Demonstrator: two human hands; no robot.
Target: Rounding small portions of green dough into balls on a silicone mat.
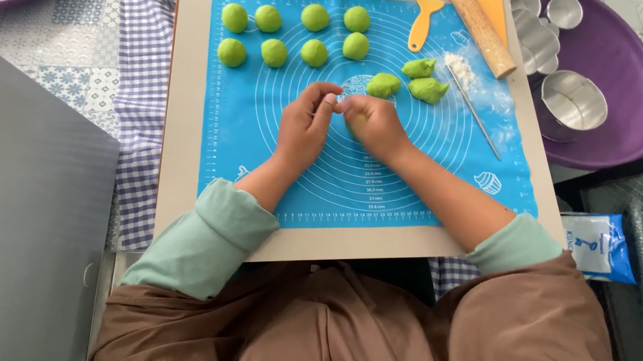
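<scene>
On a low table point(182, 104), a baking mat point(257, 164) lies flat, with the left hand point(304, 124) and right hand point(379, 123) meeting at its centre, fingertips touching. Eight dough balls point(315, 17) sit in two rows at the mat's far left; three unshaped dough pieces point(417, 81) lie just beyond the hands, to the right. A scraper point(424, 19) and rolling pin point(475, 23) rest at the far right. Metal moulds point(572, 102) sit in a tray point(638, 98) right of the table.
</scene>
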